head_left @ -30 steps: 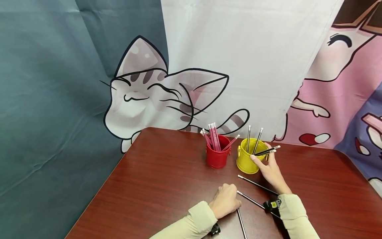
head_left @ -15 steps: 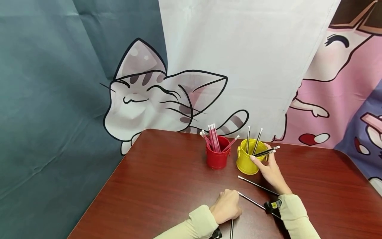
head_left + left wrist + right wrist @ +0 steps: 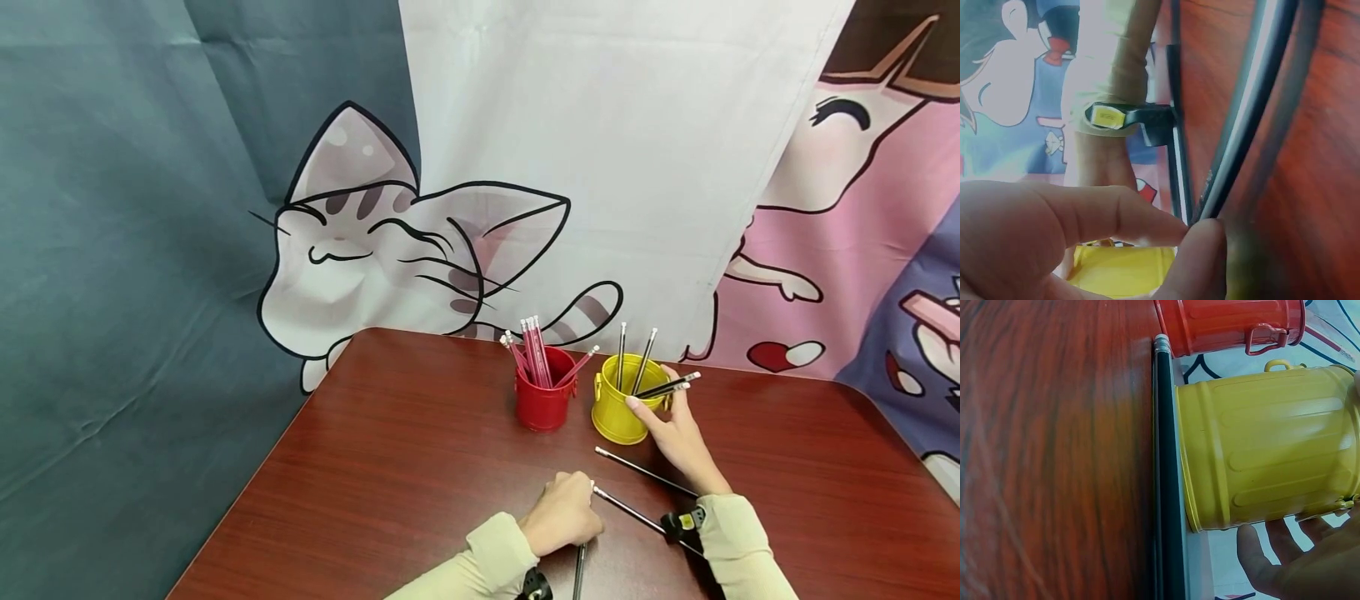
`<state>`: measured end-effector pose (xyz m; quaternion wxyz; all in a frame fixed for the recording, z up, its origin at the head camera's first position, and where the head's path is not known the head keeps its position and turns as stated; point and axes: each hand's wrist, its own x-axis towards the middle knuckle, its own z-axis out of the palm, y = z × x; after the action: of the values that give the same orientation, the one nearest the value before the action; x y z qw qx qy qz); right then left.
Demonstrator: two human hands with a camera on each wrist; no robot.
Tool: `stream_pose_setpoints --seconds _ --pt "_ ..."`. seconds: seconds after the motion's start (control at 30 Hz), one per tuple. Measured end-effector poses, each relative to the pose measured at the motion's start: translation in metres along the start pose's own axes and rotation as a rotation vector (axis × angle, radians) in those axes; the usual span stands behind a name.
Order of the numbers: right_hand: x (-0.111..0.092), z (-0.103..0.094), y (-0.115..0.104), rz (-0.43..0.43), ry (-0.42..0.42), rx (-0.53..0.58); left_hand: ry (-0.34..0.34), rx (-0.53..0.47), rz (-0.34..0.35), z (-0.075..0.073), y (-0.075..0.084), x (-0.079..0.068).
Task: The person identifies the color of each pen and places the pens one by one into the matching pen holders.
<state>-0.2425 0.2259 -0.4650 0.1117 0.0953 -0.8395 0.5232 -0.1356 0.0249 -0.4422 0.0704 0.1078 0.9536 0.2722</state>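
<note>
My left hand [image 3: 564,512] is low over the table, its thumb and fingertip pinching a black pencil [image 3: 1244,106] in the left wrist view. Much of that pencil lies hidden under the hand in the head view. My right hand [image 3: 681,437] holds the yellow bucket [image 3: 618,418] at its right side, thumb at the near rim and fingers around the far side. Several black pencils [image 3: 647,367] with white erasers lean inside this bucket. Two more black pencils, a farther pencil [image 3: 645,472] and a nearer pencil [image 3: 628,508], lie on the table between the hands.
A red bucket [image 3: 542,410] with several pink pencils [image 3: 537,358] stands just left of the yellow one. Both are near the back edge of the brown table [image 3: 390,450]. Behind it hangs a cartoon-printed cloth [image 3: 637,167].
The pencil under my left hand has swung from slanting right to nearly straight toward me, and the hand has shifted slightly nearer. My right hand stays on the yellow bucket.
</note>
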Motion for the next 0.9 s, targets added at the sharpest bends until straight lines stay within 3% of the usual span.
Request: stream_pose_setpoints --seconds 0.2,0.4,0.57,0.7,0.9 --pt "-0.001 0.000 -0.001 0.002 0.002 0.000 0.037 -0.083 -0.018 -0.010 0.002 0.002" --pt "0.000 0.000 -0.002 -0.012 0.002 0.005 0.112 -0.200 0.029 -0.028 0.002 0.002" --pt "-0.001 -0.001 -0.004 -0.012 0.003 -0.005 0.217 -0.273 0.146 -0.042 0.001 0.003" --pt "-0.002 -0.001 -0.008 -0.019 0.008 -0.024 0.331 -0.291 0.256 -0.050 0.000 0.004" --pt "-0.001 0.000 -0.003 -0.025 0.018 -0.049 0.450 -0.318 0.370 -0.057 0.000 0.003"
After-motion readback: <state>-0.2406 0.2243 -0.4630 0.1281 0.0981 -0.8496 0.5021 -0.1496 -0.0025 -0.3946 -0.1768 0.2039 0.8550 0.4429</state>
